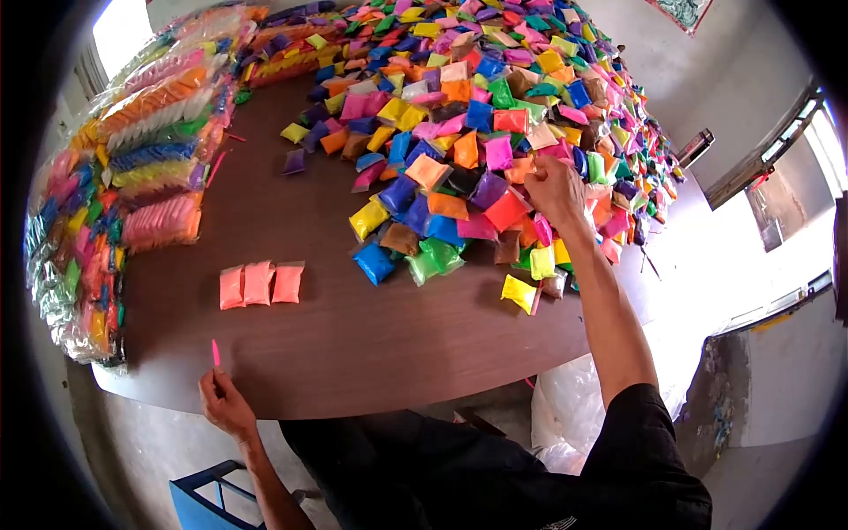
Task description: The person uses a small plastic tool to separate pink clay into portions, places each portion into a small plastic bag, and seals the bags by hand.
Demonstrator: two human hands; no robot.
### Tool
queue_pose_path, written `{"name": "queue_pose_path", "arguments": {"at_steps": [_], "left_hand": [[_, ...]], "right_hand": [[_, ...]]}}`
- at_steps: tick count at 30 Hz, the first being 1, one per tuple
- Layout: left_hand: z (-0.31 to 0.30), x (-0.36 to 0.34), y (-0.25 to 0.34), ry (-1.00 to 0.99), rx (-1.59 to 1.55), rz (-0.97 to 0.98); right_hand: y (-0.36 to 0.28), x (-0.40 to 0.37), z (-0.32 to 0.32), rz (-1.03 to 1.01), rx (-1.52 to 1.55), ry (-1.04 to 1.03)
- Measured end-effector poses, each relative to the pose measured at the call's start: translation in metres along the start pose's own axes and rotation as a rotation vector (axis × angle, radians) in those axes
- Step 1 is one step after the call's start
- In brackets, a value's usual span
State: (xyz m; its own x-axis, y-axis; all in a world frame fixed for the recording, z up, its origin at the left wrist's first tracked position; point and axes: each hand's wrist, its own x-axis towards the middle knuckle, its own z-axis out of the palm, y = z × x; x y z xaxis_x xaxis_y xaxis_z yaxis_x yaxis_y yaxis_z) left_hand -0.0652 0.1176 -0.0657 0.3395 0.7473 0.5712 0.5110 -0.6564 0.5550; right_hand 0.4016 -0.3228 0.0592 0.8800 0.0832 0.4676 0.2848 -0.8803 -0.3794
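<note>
My left hand (227, 405) is at the table's near left edge, its fingers closed on a slim pink plastic stick (215, 352) that points away from me. Beyond it, three salmon-pink packets (257, 283) lie side by side in a short row. My right hand (556, 193) reaches into the big heap of small coloured packets (465, 150), fingers bent and pressed together. An orange packet (518, 169) is right by its fingertips. Whether the fingers grip a packet is hidden. A red packet (507, 210) lies just left of that hand.
Clear bags of packets sorted by colour (159, 159) are stacked along the left side of the brown table (353, 344). A yellow packet (518, 292) lies at the heap's near edge. Below are a blue stool (190, 495) and a white plastic bag (565, 406).
</note>
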Motion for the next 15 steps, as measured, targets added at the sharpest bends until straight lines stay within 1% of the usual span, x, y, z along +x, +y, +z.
{"name": "queue_pose_path", "arguments": {"at_steps": [2,3,5,6,8,9,10,12,13,14,15], "left_hand": [[0.000,0.001,-0.002,0.004,0.005,0.011],[0.000,0.001,-0.004,-0.006,0.007,0.009],[-0.002,0.001,-0.005,-0.014,0.012,0.007],[-0.002,0.001,-0.005,-0.027,0.019,-0.002],[-0.002,0.001,-0.005,-0.040,0.024,-0.012],[-0.002,0.000,-0.004,-0.030,0.015,-0.013],[-0.001,0.000,-0.003,-0.019,0.007,-0.014],[-0.003,0.000,0.001,-0.022,0.014,-0.026],[-0.003,0.000,0.002,-0.024,0.022,-0.036],[-0.002,0.000,0.002,-0.026,0.023,-0.036],[-0.001,0.000,0.001,-0.025,0.015,-0.035]], "right_hand": [[-0.007,-0.001,-0.008,0.062,0.058,-0.086],[-0.005,-0.001,-0.006,0.063,0.060,-0.088],[0.003,0.002,-0.003,-0.013,0.079,-0.061],[0.007,0.003,-0.002,-0.014,0.080,-0.062],[0.006,0.001,-0.005,0.014,0.172,0.090],[0.010,0.000,-0.012,0.098,0.215,0.038],[0.011,-0.005,-0.015,0.096,0.214,0.038],[0.013,-0.019,-0.023,0.104,0.749,-0.008],[-0.005,-0.033,-0.043,0.197,0.905,-0.149],[-0.013,-0.043,-0.047,0.199,0.904,-0.151],[-0.019,-0.054,-0.048,0.233,1.004,-0.250]]}}
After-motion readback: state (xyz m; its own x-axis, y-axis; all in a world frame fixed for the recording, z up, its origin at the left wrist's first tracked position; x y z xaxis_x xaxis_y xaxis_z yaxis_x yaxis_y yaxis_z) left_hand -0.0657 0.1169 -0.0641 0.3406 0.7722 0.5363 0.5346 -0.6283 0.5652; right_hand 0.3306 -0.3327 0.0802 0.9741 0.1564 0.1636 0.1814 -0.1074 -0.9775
